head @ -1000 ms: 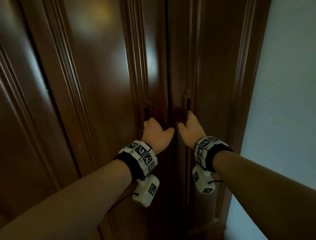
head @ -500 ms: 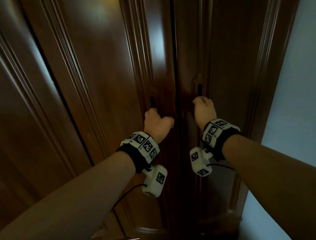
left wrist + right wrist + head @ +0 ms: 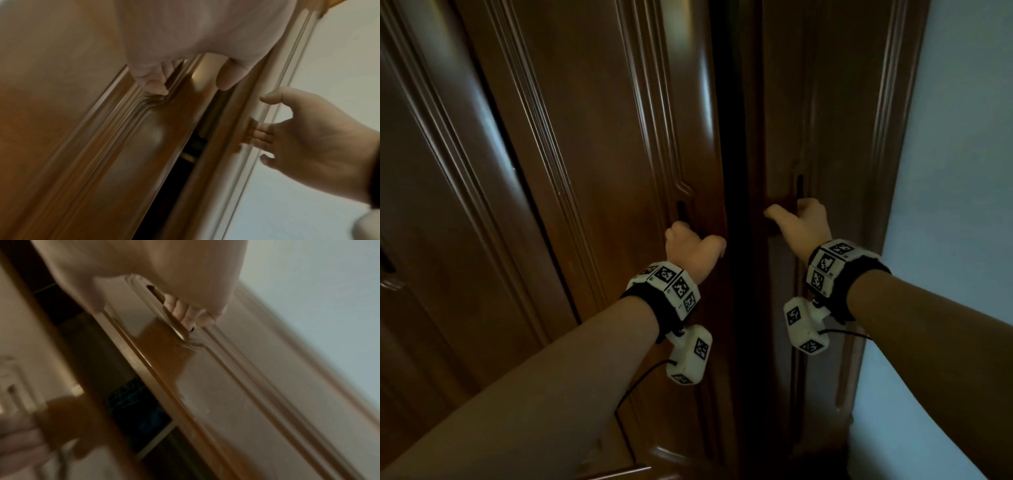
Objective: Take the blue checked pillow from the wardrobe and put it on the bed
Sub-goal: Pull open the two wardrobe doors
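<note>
Room: dark brown wardrobe (image 3: 592,144) against a pale blue wall (image 3: 955,171).
Doors: two, parted slightly.
Left hand (image 3: 690,250): fingers hooked in left handle slot.
Right hand (image 3: 799,222): fingers hooked in right slot.
Pillow (image 3: 139,404): blue fabric glimpsed inside the gap.

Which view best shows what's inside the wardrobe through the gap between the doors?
The right wrist view: through the gap, blue patterned fabric sits on a shelf. The left wrist view shows only a dark sliver with something indistinct; the head view shows the gap as plain black.
</note>
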Available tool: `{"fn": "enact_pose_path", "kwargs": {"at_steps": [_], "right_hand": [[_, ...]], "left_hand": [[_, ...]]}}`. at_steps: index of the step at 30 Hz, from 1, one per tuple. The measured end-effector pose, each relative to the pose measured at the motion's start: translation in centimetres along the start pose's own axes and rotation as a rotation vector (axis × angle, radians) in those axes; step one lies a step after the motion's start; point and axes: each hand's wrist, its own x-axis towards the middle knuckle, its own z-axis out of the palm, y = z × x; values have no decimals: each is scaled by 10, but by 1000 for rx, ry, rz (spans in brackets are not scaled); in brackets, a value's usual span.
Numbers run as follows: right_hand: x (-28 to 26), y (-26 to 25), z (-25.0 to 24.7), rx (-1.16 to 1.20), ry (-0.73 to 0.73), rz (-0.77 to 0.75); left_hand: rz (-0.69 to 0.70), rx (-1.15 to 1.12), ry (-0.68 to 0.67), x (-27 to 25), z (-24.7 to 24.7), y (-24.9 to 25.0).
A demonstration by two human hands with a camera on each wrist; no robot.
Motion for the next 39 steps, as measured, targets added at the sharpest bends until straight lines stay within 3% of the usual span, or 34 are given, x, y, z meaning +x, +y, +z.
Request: {"fn": "enact_pose_path", "kwargs": {"at_steps": [4, 12, 16, 19, 23, 28, 32, 39], "right_hand": [[-24, 0, -36, -18, 26, 22], [-72, 0, -107, -208, 240, 75], [-91, -11, -133, -281, 276, 155], [-101, -13, -138, -379, 347, 171], [-97, -13, -133, -454, 576, 216], [-120, -14, -132, -428, 618, 165], [-131, -11, -148, -479, 546, 129], [-130, -1, -186, -532, 593, 205]], "left_hand": [[24, 87, 45, -29, -9, -4], [54, 101, 371, -103, -47, -32], [116, 100, 413, -131, -81, -57], [69, 112, 457, -144, -106, -71], [-32, 96, 610, -161, -130, -71], [-88, 86, 735, -175, -144, -65], [-156, 96, 773, -181, -155, -74], [-236, 199, 881, -186, -158, -88]]}}
